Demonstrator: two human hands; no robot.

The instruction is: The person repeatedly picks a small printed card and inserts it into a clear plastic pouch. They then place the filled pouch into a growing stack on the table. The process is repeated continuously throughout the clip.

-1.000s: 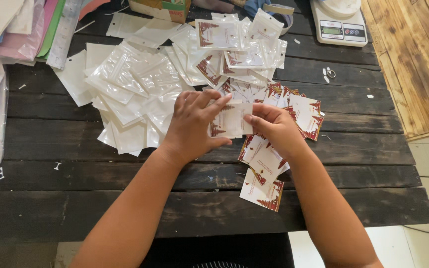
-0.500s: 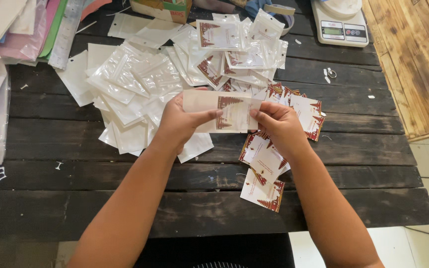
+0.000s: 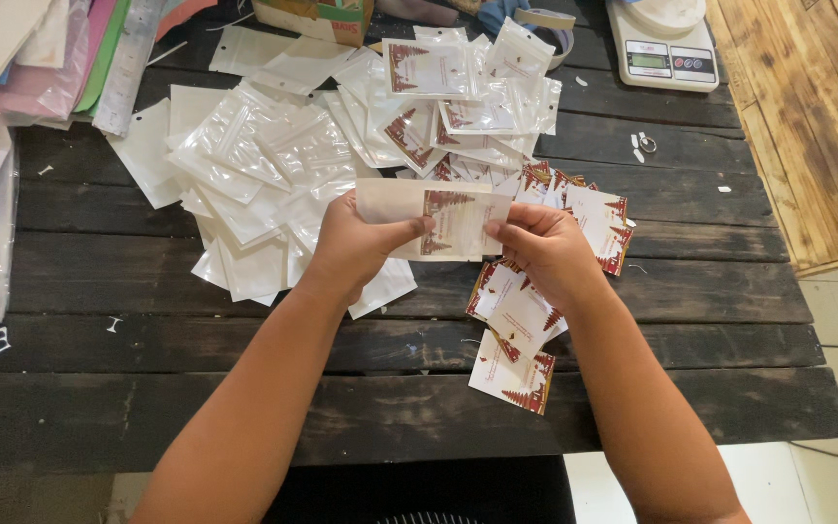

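— What is different from half a second ago?

— Very little. The small clear plastic pouch with a white and red printed card inside [image 3: 438, 219] stays lifted above the dark wooden plank table [image 3: 147, 320], between the two hands. One second ago both hands were lower, pressing on the pile; since then they have come up with the pouch.

— How are the hands now?

— The left hand [image 3: 356, 243] is closed on the left part of the pouch, the thumb across its front and pointing to the right, the other fingers curled behind. The right hand [image 3: 540, 247] pinches the right end with thumb and fingertips, and the fingers are bent. The two hands are near each other but not touching; the pouch bridges them.

— And the arms?

— Both forearms come from the bottom edge and lean toward each other, the wrists are rather straight.

— What lies around?

— Under the right hand there is a heap of white cards with red corners [image 3: 521, 320]. To the left and behind is a spread of empty clear zip pouches [image 3: 254, 155]. A white digital scale [image 3: 661, 49] stands at the far right corner.
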